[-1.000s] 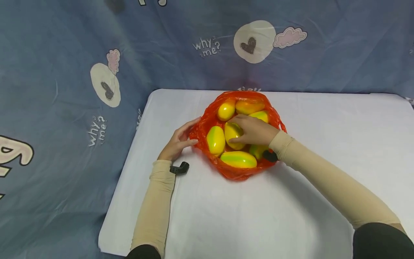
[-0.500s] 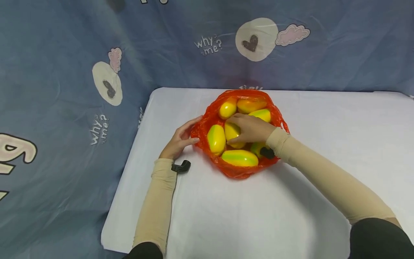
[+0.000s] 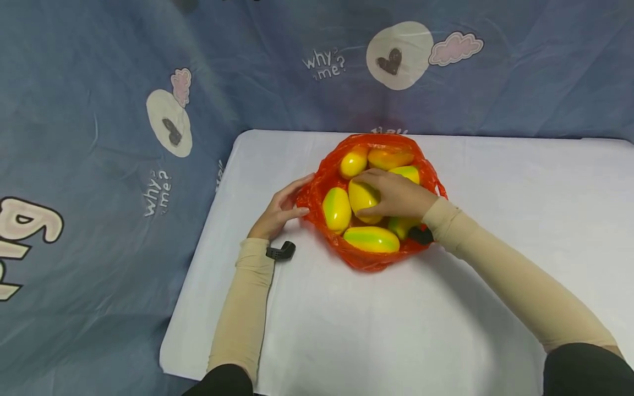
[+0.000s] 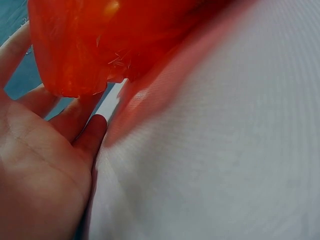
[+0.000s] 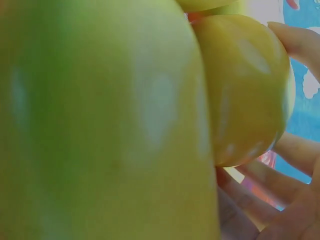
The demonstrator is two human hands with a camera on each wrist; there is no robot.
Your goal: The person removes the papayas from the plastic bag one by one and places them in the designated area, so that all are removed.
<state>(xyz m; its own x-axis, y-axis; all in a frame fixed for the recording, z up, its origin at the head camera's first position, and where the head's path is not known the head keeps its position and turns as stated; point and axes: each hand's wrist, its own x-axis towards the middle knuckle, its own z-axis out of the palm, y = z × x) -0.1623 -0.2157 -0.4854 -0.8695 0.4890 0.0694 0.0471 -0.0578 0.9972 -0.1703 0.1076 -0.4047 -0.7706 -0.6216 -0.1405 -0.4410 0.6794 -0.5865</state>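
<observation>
An open red plastic bag (image 3: 366, 263) stands on the white table, holding several glossy yellow-green mangoes, among them one at the left (image 3: 337, 210) and one at the front (image 3: 371, 240). My right hand (image 3: 398, 193) reaches into the bag and grips a yellow mango (image 3: 363, 199) in the middle, thumb on the near side and fingers on the far side. In the right wrist view the gripped mango (image 5: 245, 90) lies against the fingers, beside a large green-yellow one (image 5: 110, 120). At the bag's left side my left hand (image 3: 276, 213) touches the plastic (image 4: 75, 55) with fingers extended.
The white table (image 3: 317, 330) stretches to the right and toward the front. A blue cloth (image 3: 277, 82) with printed clouds and lettering hangs behind and at the left. A black wrist device (image 3: 280, 251) sits at the left wrist.
The whole scene has shifted slightly in the head view. My right hand and the mango it grips have shifted a little to the right and up; the left hand stays at the bag.
</observation>
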